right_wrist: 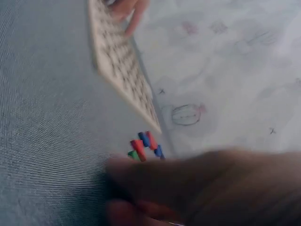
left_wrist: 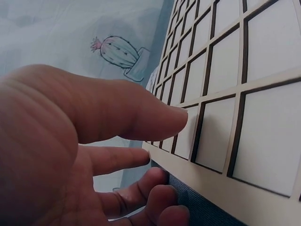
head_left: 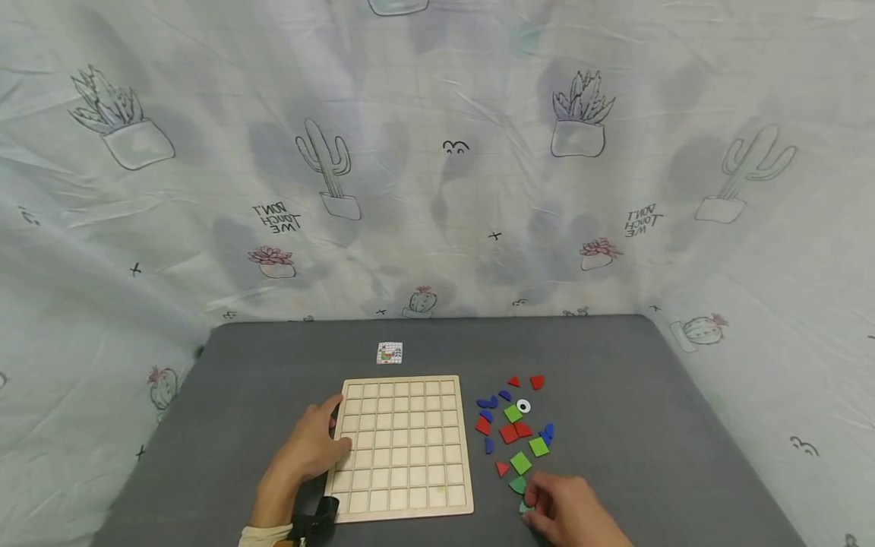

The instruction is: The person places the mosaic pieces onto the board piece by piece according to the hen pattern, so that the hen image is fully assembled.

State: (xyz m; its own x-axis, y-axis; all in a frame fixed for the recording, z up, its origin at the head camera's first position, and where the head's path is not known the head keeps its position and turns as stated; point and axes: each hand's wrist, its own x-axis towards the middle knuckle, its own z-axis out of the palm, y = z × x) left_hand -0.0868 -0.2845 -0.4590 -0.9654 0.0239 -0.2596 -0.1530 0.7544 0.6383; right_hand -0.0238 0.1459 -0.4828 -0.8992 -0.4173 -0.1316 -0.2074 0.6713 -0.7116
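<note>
A light wooden grid board [head_left: 399,448] lies on the grey table. At its left edge rests my left hand [head_left: 316,441], the thumb extended over the cells and the index fingertip at the rim. In the left wrist view, the thumb [left_wrist: 155,115] reaches above the border while other fingers bend beside it. My right hand [head_left: 563,505] is low at the right of the board, its thumb and fingertips around a small dark green piece [head_left: 525,507], partly hidden by them. Another dark green piece [head_left: 518,485] with a curved side lies just beyond those fingertips.
Right of the board are scattered light green squares [head_left: 521,463], red pieces [head_left: 509,434], blue half-rounds [head_left: 488,446] and a white ring [head_left: 523,406] with a dark centre. A small picture card [head_left: 390,353] lies behind the board. A printed cloth [head_left: 437,190] hangs around the table.
</note>
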